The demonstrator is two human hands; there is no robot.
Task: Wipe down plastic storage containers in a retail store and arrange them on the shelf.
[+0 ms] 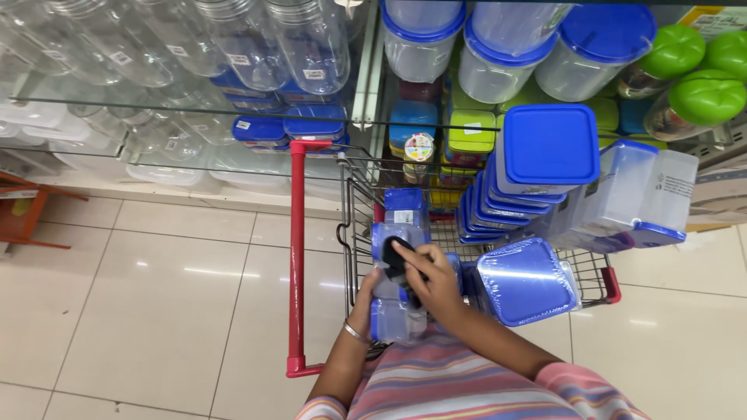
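My left hand (362, 305) grips the side of a stack of clear plastic containers with blue lids (396, 311), held over a wire shopping cart (354, 210). My right hand (430, 278) rests on top of that stack and holds a small black object (395, 257) against it. More blue-lidded containers (526, 278) lie in the cart to the right, and a tall leaning stack (545, 152) of them fills the cart's far side.
The cart's red handle (296, 257) runs down the left. Glass shelves ahead carry clear jars (303, 47), blue-lidded tubs (498, 47) and green-capped bottles (704, 97). White tiled floor (156, 295) spreads to the left, with an orange stool (23, 210) at the far left.
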